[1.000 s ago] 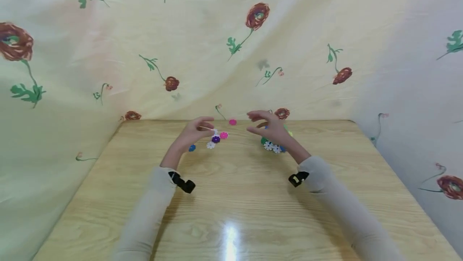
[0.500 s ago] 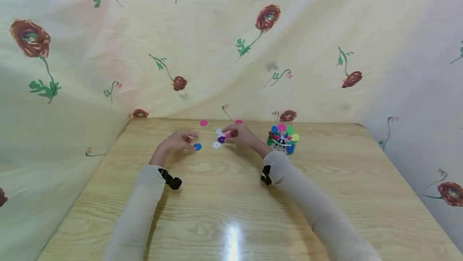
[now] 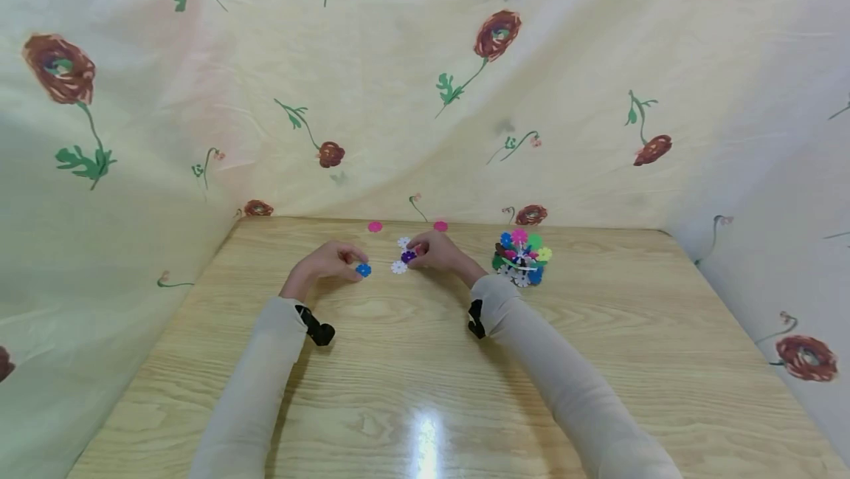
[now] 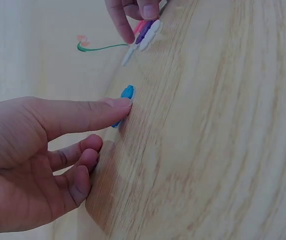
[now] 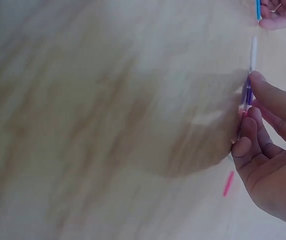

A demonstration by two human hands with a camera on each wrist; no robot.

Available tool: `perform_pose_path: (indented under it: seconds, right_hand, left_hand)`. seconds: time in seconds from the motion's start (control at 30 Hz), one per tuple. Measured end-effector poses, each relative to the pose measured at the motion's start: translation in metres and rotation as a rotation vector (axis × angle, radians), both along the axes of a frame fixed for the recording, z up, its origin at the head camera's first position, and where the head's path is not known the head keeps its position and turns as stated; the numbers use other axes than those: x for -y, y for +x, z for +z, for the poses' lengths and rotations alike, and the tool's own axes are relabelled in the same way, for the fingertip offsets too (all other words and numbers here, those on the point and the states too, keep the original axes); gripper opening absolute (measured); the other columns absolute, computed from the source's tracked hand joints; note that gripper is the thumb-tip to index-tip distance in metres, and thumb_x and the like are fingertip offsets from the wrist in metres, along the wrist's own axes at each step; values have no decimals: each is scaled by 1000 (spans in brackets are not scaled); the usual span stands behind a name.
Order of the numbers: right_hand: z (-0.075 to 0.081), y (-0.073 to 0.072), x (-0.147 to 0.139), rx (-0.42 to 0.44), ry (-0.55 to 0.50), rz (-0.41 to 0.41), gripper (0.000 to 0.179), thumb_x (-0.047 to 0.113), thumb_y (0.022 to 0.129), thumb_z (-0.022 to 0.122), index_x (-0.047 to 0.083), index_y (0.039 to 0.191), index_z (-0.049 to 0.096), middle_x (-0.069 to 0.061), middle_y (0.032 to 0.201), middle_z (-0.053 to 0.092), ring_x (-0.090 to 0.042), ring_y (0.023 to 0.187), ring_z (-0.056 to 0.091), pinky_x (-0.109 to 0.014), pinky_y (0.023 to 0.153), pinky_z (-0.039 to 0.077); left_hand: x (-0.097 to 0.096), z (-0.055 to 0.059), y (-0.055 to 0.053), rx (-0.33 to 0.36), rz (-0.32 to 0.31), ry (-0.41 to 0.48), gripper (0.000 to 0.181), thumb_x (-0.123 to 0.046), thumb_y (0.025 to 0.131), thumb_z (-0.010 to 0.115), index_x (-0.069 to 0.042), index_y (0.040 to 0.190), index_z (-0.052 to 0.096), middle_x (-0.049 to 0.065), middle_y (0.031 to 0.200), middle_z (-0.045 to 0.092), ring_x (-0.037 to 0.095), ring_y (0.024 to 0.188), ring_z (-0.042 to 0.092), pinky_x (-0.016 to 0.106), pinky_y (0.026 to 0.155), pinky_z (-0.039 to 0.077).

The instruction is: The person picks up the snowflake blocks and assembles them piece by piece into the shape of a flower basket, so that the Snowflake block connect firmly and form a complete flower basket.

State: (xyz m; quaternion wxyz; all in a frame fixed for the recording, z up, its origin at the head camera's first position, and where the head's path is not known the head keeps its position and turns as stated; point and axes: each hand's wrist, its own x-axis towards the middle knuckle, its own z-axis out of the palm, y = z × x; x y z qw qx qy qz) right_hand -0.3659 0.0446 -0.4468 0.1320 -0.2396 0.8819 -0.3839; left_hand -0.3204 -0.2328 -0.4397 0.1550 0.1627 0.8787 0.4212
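My left hand (image 3: 328, 260) pinches the edge of a blue flower-shaped plastic disc (image 3: 363, 270) low over the table; in the left wrist view the thumb lies across the disc (image 4: 128, 92). To its right, my right hand (image 3: 438, 252) pinches a purple flower-shaped disc (image 3: 408, 257), with its thumb at the disc's edge in the right wrist view. White discs (image 3: 399, 267) lie just in front of and behind the purple one. A pink disc (image 3: 419, 249) beside it is partly hidden by the right fingers.
A pile of joined, many-coloured flower discs (image 3: 521, 257) sits to the right. Two pink discs, one at the left (image 3: 375, 226) and one at the right (image 3: 440, 226), lie near the wooden table's (image 3: 372, 361) back edge. Floral cloth (image 3: 398, 80) hangs around the table.
My right hand has moved left from in front of the disc pile to the purple disc. My left hand has come down to the blue disc, uncovering a pink disc behind it.
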Motion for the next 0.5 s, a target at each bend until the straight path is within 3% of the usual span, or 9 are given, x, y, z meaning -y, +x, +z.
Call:
perform_pose_path:
  seconds: [0.2, 0.5]
  right_hand:
    - [0, 0, -1, 13, -21, -12, 27, 3, 85, 80, -4, 110, 73, 0, 75, 55, -11, 68, 49, -19, 62, 42]
    - [3, 6, -5, 86, -106, 4, 20, -5, 82, 80, -3, 97, 68, -6, 85, 62, -14, 76, 56, -21, 64, 48]
  left_hand:
    - [-1, 0, -2, 34, 12, -11, 34, -6, 87, 78, 6, 118, 68, 9, 92, 52, 20, 88, 43, 29, 77, 40]
    - [-5, -1, 3, 58, 29, 45, 27, -1, 86, 78, 4, 107, 62, 7, 93, 56, 19, 89, 50, 27, 81, 43]
